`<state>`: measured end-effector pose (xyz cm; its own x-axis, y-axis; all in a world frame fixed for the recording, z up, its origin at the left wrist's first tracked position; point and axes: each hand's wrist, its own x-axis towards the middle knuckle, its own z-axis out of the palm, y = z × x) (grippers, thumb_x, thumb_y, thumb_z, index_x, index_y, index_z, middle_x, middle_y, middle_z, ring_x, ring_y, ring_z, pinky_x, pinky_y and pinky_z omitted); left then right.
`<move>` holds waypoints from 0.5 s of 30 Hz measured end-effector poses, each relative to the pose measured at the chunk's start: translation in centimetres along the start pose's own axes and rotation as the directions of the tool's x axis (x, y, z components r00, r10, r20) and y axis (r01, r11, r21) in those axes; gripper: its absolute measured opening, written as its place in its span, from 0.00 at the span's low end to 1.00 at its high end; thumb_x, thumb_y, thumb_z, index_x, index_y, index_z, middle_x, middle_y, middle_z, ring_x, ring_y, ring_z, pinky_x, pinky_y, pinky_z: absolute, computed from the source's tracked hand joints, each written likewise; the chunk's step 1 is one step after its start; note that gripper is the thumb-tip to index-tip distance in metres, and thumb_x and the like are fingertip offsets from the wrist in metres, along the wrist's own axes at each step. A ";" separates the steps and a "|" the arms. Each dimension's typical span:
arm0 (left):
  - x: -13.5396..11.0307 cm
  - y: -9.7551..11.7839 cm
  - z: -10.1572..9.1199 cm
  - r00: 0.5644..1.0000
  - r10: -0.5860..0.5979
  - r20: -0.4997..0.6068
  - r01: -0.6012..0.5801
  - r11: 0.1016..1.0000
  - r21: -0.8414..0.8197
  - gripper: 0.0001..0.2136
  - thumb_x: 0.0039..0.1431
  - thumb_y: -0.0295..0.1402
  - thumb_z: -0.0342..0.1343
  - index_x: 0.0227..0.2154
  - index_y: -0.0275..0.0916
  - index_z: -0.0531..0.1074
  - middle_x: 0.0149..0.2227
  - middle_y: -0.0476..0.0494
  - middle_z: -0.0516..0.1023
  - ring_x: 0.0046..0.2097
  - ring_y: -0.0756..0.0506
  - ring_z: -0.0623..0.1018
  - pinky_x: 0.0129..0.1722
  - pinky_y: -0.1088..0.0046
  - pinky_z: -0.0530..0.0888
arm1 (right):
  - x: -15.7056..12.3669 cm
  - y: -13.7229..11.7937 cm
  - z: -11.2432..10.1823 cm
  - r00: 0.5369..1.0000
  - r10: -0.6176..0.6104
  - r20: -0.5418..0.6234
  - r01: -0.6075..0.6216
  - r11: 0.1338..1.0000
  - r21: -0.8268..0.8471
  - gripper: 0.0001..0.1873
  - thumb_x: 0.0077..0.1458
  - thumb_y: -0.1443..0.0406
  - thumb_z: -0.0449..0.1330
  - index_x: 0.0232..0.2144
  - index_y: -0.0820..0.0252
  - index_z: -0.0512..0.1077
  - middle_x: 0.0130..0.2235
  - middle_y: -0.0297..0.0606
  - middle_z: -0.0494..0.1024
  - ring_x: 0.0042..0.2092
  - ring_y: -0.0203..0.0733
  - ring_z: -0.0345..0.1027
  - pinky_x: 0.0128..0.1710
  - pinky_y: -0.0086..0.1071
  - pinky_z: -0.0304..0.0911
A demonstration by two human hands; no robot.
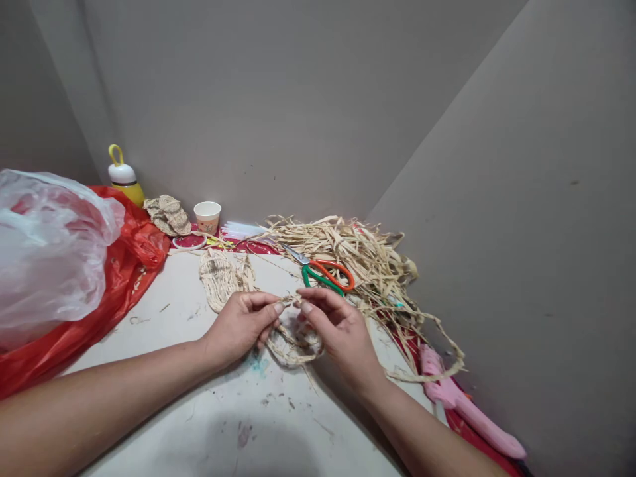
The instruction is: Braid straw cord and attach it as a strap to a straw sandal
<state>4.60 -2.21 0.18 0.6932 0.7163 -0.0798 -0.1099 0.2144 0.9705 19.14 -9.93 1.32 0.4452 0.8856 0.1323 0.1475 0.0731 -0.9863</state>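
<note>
My left hand (250, 322) pinches one part of a twisted straw cord (291, 358) between thumb and fingers. A short way to the right, my right hand (339, 331) pinches the same cord, its fingertips close to the left ones. Below the hands the cord hangs in a loop over the white board. Behind my left hand lies a flat woven straw piece (217, 278). Scissors (322, 271) with one orange and one green handle rest just beyond my right hand, against a heap of dry straw strips (342, 242).
Left, a clear plastic bag (50, 245) lies on a red bag (144, 255). Farther back stand a yellow and white bottle (124, 179), a straw bundle (169, 214) and a paper cup (207, 217). A pink glue gun (462, 401) lies at the right edge, beside the grey wall.
</note>
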 end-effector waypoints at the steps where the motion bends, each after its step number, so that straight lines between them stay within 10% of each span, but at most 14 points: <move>1: 0.0 0.0 0.0 1.000 0.011 0.000 -0.011 1.000 0.027 0.14 0.53 0.41 0.58 0.31 0.33 0.75 0.16 0.55 0.64 0.16 0.57 0.58 0.16 0.79 0.56 | 0.1 0.1 -0.1 1.000 -0.029 -0.010 0.029 0.999 -0.021 0.16 0.47 0.58 0.64 0.38 0.59 0.75 0.33 0.38 0.77 0.33 0.39 0.69 0.32 0.31 0.64; 8: -0.6 0.5 0.2 0.993 0.072 0.096 -0.092 0.973 0.213 0.11 0.57 0.35 0.54 0.33 0.35 0.79 0.13 0.56 0.60 0.17 0.56 0.57 0.19 0.78 0.55 | 0.2 -0.5 -0.8 0.947 -0.313 0.070 0.320 0.904 -0.282 0.05 0.51 0.63 0.62 0.29 0.58 0.77 0.30 0.36 0.74 0.33 0.39 0.66 0.34 0.33 0.62; 15: -0.8 0.6 0.2 0.986 0.143 0.084 -0.160 0.955 0.249 0.10 0.57 0.35 0.54 0.31 0.36 0.79 0.15 0.54 0.64 0.21 0.54 0.61 0.23 0.78 0.59 | -0.2 0.0 -0.5 0.967 -0.185 0.177 0.227 0.939 -0.260 0.09 0.58 0.59 0.55 0.29 0.58 0.66 0.27 0.31 0.66 0.29 0.35 0.59 0.28 0.29 0.56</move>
<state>4.12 -2.85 0.88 0.7277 0.6813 0.0793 -0.0381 -0.0753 0.9964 19.50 -10.33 1.33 0.2470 0.9237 0.2928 0.4689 0.1505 -0.8703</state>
